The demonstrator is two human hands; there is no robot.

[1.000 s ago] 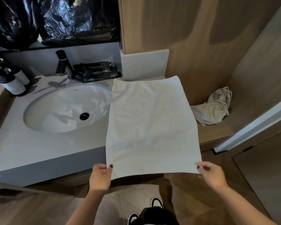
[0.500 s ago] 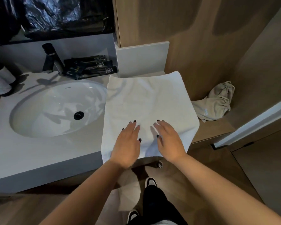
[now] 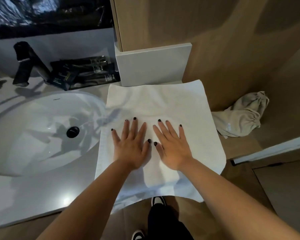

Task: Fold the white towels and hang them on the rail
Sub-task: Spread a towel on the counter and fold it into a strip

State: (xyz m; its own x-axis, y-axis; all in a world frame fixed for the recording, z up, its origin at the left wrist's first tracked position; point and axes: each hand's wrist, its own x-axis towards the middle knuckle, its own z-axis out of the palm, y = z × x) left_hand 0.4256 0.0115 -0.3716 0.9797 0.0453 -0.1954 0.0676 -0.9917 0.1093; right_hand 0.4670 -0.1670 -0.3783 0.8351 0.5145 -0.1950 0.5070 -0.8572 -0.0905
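Note:
A white towel (image 3: 163, 104) lies folded flat on the grey counter (image 3: 33, 196), right of the sink, with its near edge hanging over the counter's front. My left hand (image 3: 131, 144) and my right hand (image 3: 171, 146) press flat on its middle, side by side, fingers spread and straight, thumbs almost touching. No rail is in view.
An oval white sink (image 3: 42, 129) with a black drain sits to the left, behind it a black tap (image 3: 24, 64) and dark sachets (image 3: 83, 73). A crumpled beige cloth bag (image 3: 241, 116) lies on the wooden ledge at right. A white block (image 3: 152, 64) stands behind the towel.
A second ago both hands held the towel's near corners out over the counter's edge. They let go, moved onto the towel and now press flat, fingers spread wider and slightly farther forward.

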